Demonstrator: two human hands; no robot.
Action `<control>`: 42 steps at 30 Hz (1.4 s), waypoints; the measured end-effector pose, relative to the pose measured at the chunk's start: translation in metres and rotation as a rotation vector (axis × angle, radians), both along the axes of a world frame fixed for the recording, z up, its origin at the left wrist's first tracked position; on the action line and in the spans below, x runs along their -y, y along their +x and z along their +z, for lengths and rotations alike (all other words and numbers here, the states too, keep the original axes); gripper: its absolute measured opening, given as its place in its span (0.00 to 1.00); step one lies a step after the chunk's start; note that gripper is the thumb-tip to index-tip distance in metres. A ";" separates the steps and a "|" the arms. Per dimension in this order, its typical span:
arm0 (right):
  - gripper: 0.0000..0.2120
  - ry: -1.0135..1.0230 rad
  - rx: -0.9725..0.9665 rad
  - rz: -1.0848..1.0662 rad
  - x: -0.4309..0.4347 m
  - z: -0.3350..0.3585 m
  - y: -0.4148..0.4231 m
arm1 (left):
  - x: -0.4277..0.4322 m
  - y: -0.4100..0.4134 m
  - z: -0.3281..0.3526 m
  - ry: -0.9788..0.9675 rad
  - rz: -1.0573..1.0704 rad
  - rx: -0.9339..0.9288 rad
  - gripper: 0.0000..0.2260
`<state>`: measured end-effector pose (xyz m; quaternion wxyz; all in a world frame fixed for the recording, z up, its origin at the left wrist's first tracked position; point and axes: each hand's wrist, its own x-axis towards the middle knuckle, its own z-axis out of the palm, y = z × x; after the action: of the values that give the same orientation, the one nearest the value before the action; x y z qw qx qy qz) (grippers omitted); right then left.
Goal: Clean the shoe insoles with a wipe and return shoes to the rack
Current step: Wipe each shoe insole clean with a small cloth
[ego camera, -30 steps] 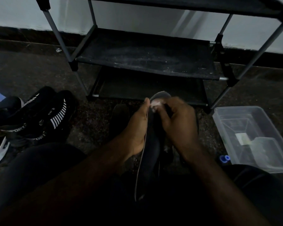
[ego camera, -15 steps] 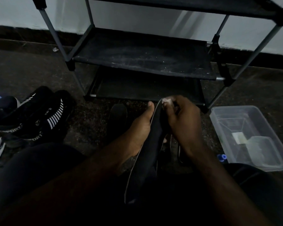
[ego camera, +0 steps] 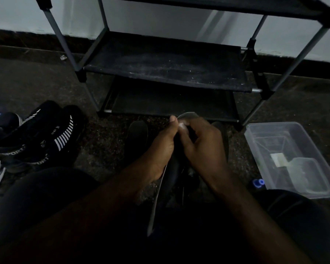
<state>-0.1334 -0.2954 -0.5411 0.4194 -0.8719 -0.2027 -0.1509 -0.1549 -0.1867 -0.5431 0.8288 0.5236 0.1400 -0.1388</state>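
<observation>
Dark, thin insole [ego camera: 171, 180] stands on edge btwn both hands, over my lap, just in front of the rack [ego camera: 166, 73]. Left hand [ego camera: 161, 147] holds its side, thumb up along the edge. Right hand [ego camera: 202, 145] fingers [ego camera: 191, 134] pinch the white wipe [ego camera: 183, 126] against the toe end. I judge it light and floppy, so grip mid-length and rub w/ light pressure or it'll fold.

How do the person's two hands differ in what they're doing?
The left hand grips the dark insole along its side; the right hand pinches a small white wipe against its upper end. The left hand's thumb points up; the right hand's fingers curl. Both meet near the insole's tip.
</observation>
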 end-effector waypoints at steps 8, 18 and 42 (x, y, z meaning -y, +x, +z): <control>0.05 -0.045 -0.005 -0.175 0.013 -0.001 0.018 | 0.006 0.001 0.001 0.162 0.008 0.009 0.27; 0.07 0.117 -0.058 -0.147 0.019 -0.003 0.023 | 0.003 0.003 -0.005 0.240 -0.031 0.070 0.30; 0.06 0.638 -0.479 -0.013 0.021 0.011 0.014 | -0.019 0.011 0.009 -0.151 0.160 0.012 0.25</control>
<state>-0.1193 -0.3159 -0.5305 0.7035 -0.7098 -0.0365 -0.0012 -0.1437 -0.1680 -0.5344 0.8752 0.4476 0.1656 -0.0795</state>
